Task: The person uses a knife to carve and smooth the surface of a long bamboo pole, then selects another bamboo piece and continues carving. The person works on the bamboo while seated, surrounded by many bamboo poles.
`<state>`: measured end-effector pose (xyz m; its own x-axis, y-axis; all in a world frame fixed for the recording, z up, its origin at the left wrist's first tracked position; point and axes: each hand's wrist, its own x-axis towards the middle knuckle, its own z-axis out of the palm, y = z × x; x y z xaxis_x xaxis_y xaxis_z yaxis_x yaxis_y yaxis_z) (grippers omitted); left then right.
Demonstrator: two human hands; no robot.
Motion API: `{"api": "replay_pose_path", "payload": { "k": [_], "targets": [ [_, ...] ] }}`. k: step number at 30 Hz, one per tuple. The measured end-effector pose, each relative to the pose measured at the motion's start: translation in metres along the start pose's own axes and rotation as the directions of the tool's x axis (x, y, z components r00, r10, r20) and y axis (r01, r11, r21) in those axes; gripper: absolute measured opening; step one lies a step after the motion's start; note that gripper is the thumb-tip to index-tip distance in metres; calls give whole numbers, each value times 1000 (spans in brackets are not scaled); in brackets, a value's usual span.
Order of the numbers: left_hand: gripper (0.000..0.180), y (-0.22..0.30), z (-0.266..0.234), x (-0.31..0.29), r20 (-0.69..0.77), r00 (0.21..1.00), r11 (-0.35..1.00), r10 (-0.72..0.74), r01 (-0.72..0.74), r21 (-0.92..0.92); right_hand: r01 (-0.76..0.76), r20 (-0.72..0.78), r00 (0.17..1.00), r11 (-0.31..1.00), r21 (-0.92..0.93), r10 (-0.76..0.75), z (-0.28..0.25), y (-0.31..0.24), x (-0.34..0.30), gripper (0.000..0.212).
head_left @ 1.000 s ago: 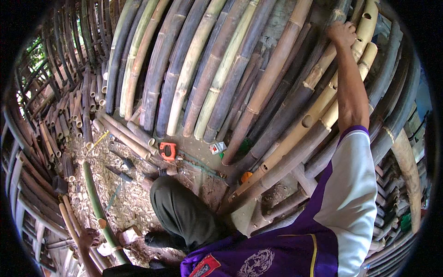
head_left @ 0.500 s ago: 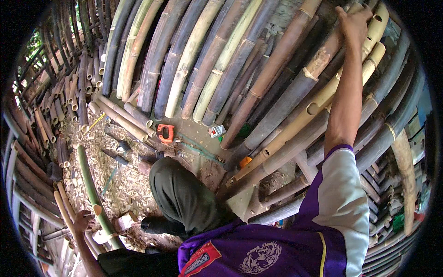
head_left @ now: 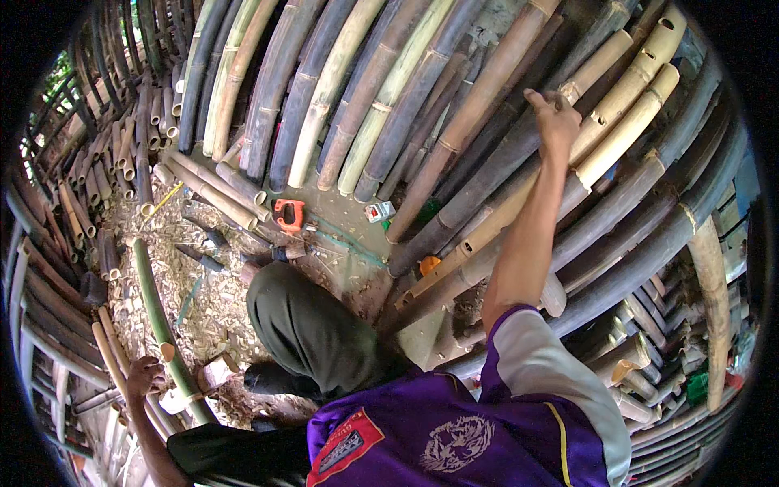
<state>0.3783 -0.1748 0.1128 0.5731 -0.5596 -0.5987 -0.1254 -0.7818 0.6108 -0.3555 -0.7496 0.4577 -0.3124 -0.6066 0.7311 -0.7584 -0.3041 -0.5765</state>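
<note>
My right arm reaches forward, and my right hand (head_left: 558, 120) is curled over a brown bamboo pole (head_left: 599, 66) at its pale joint, among the long leaning poles. Below the hand, a pale bamboo pole with cut holes (head_left: 602, 120) runs alongside. At the lower left, my left hand (head_left: 144, 378) has loosely bent fingers set apart, holding nothing I can see. It is beside a green bamboo pole (head_left: 151, 294) with a notch cut in its side and a thin tan bamboo pole (head_left: 108, 357).
An orange-handled saw (head_left: 288, 215) lies on the ground near a small white-and-red packet (head_left: 378, 213). Wood shavings (head_left: 219, 321) cover the floor at left. Dark and pale bamboo poles (head_left: 329, 109) lean ahead, and stacked cut lengths (head_left: 629, 361) lie at right.
My right hand has come nearer and to the left along the poles. The brown pole's end now shows beyond it. My left hand has barely moved.
</note>
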Motion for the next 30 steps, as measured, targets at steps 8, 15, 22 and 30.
{"api": "replay_pose_path", "payload": {
  "k": [8, 15, 22, 30],
  "targets": [
    [30, -94, -72, 26, 180, 983, 832, -36, 130, -539, 21, -221, 975, 1000, -8, -22, 71, 12, -121, 96],
    [29, -14, 24, 25, 126, 992, 1000, -7, 4, 18, -424, -198, 896, 897, -125, 397, 65, 56, -108, 66],
    [34, -27, 4, 32, 135, 989, 997, 66, -61, -46, -10, -180, 983, 985, 173, 42, 39, 5, -95, 85],
    [40, -41, -12, 68, 227, 969, 989, 96, -67, -133, 20, -174, 982, 892, 452, 66, -161, -74, -33, 44]
  ]
}}
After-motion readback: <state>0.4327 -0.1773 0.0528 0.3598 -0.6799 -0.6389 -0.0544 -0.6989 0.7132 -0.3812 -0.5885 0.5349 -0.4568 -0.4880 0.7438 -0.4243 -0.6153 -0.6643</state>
